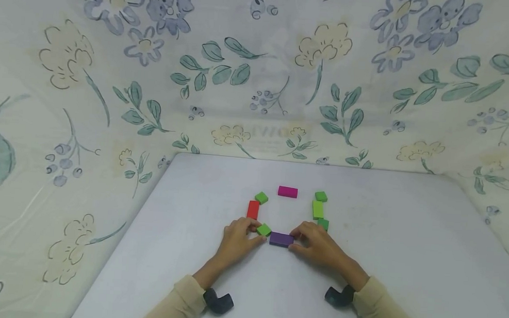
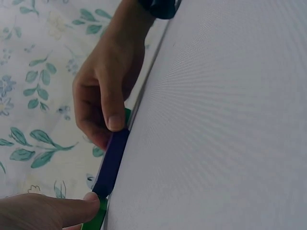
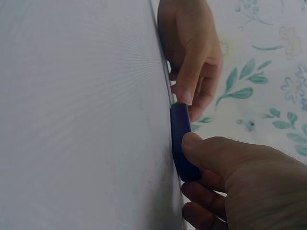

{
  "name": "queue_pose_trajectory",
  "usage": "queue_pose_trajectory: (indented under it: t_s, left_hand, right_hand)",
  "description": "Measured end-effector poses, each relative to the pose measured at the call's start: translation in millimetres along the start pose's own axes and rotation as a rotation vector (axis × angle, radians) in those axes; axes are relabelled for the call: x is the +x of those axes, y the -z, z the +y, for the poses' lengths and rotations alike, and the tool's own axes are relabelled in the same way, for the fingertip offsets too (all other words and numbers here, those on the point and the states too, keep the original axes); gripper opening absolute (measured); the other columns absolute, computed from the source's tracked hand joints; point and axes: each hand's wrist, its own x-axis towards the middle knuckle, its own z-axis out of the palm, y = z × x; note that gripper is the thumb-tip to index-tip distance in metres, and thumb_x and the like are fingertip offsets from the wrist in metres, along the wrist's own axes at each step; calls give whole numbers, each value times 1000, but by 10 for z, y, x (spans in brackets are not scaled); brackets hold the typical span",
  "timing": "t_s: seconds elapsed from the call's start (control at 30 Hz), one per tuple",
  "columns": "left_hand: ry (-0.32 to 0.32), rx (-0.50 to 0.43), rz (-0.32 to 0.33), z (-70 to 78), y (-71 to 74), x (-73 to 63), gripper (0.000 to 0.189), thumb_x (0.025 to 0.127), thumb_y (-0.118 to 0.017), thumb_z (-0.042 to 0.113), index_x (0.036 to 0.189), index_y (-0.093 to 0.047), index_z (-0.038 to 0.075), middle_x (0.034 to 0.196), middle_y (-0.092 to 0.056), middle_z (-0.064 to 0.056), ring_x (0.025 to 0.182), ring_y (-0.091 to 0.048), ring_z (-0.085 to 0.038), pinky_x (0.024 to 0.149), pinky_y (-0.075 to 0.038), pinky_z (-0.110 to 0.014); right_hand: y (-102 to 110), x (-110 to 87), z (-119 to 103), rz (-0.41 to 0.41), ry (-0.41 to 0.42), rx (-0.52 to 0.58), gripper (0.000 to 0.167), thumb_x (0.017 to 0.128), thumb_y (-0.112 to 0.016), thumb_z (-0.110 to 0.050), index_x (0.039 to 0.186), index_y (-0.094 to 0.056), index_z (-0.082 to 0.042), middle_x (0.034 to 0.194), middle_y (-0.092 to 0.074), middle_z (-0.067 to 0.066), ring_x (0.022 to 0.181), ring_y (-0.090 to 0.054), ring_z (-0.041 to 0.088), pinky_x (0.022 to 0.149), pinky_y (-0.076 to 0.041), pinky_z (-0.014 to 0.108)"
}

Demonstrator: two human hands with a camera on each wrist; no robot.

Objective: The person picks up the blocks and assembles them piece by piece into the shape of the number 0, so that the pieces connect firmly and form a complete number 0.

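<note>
A purple rectangular block (image 1: 281,239) lies on the white table, its right end pinched between the thumb and fingers of my right hand (image 1: 319,245). Just to its left, my left hand (image 1: 237,240) pinches a small green square block (image 1: 263,230) that sits at the purple block's upper left corner. The left wrist view shows the purple block (image 2: 111,163) running between both hands, with the green block (image 2: 96,215) under the left thumb. From the right wrist, the right thumb (image 3: 194,146) presses on the side of the purple block (image 3: 181,124).
Above the left hand lie a red block (image 1: 253,209) and a green square block (image 1: 261,198). A magenta block (image 1: 287,192) lies at the back. On the right stand a green block (image 1: 321,196), a lime block (image 1: 317,209) and a darker green block (image 1: 323,224), near the right hand.
</note>
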Motion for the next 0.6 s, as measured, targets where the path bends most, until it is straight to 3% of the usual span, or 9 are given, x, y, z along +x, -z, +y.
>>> queue_pose_trajectory:
  t_s: [0.33, 0.6]
  left_hand:
    - [-20, 1, -2, -26, 23, -29, 34, 82, -81, 29, 109, -68, 13, 91, -60, 4, 85, -49, -13, 79, -31, -33]
    - [-21, -8, -8, -47, 3, -10, 33, 82, -81, 29, 108, -67, 15, 91, -60, 5, 85, -48, -12, 78, -30, -32]
  right_hand:
    - [-30, -18, -9, 30, 63, -35, 29, 88, -77, -25, 113, -69, -13, 103, -67, -6, 95, -57, 8, 88, -51, 32]
    - [-36, -29, -9, 44, 49, -65, 29, 88, -77, -27, 113, -70, -15, 101, -67, -8, 95, -57, 7, 88, -50, 34]
